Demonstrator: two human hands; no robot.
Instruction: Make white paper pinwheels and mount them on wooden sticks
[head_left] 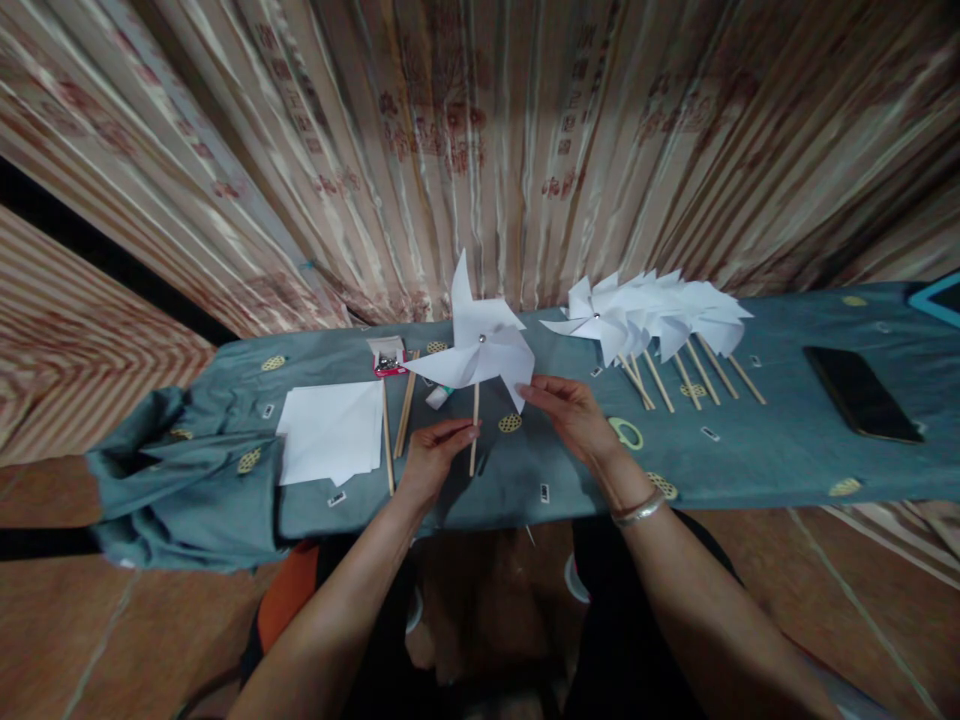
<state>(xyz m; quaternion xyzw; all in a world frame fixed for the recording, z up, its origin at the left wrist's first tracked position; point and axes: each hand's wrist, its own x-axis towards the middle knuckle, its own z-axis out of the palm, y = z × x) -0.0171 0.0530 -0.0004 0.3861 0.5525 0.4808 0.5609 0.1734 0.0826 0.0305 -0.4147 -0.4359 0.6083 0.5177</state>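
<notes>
Taking the raised pinwheel as our dial's centre, 12 pointing away from us, we log largest first. Striped curtain [480, 150] fills the 12 o'clock side. Below it runs the table [780, 470], draped in grey-green cloth. At 3 o'clock we note a row of white pinwheels [667, 310], blades overlapping, sticks towards us; farther out the same way, a dark phone [862, 393]. Our own pinwheel [495, 352] is held upright over the table, in front of us. At 8 o'clock: a paper stack [330, 435], with loose sticks [407, 410] just beside it. At 9, a small box [385, 344] of shiny pins; at 4, a pale green ring [616, 428]. Smallest, the silvery pin head [482, 339] at the hub.

Risks, our judgement: a hard pull on the lower blade could tear the paper at the pin or crease it; a loose pinch below could let the stick twist. A careless sweep towards 9 might tip the pins.

Pose: our left hand [435, 450], at 7 o'clock, pinches the stick between thumb and fingertips, palm inward. Our right hand [570, 410], at 4, has its thumb and forefinger at the lower right blade's edge; whether they grip it we cannot tell.
</notes>
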